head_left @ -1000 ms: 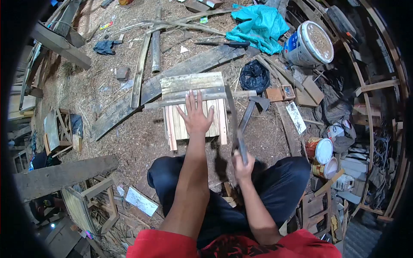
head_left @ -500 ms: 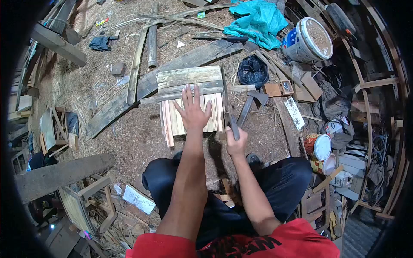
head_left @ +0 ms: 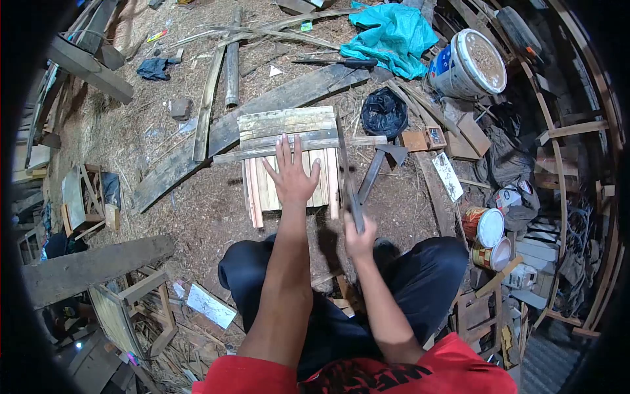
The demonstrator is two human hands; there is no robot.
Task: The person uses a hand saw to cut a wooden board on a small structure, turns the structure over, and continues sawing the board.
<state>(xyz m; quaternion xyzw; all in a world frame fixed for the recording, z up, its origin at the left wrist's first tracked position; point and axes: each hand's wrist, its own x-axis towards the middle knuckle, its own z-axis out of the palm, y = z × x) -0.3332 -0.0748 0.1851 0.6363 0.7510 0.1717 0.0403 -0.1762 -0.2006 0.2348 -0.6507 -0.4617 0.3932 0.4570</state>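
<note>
My left hand (head_left: 293,176) lies flat with its fingers spread on a panel of wooden slats (head_left: 287,121). A narrow dark batten (head_left: 246,154) crosses the panel under my fingertips. My right hand (head_left: 360,238) is wrapped round the grip of a long, thin tool (head_left: 355,203), perhaps a saw, whose dark blade runs upward along the panel's right edge. Motion blurs part of the blade, and its teeth cannot be made out. Just right of the tool, a hatchet (head_left: 374,172) lies on the ground.
A long plank (head_left: 172,172) lies diagonally behind the panel. Further right are a black-lined bucket (head_left: 384,113), a large white bucket (head_left: 481,62) and small paint tins (head_left: 491,226). A teal sheet (head_left: 390,36) and a knife (head_left: 357,64) lie at the back.
My right hand has moved down towards my body with the tool, along the panel's right edge. My left hand stays on the panel, which appears slightly lower in view.
</note>
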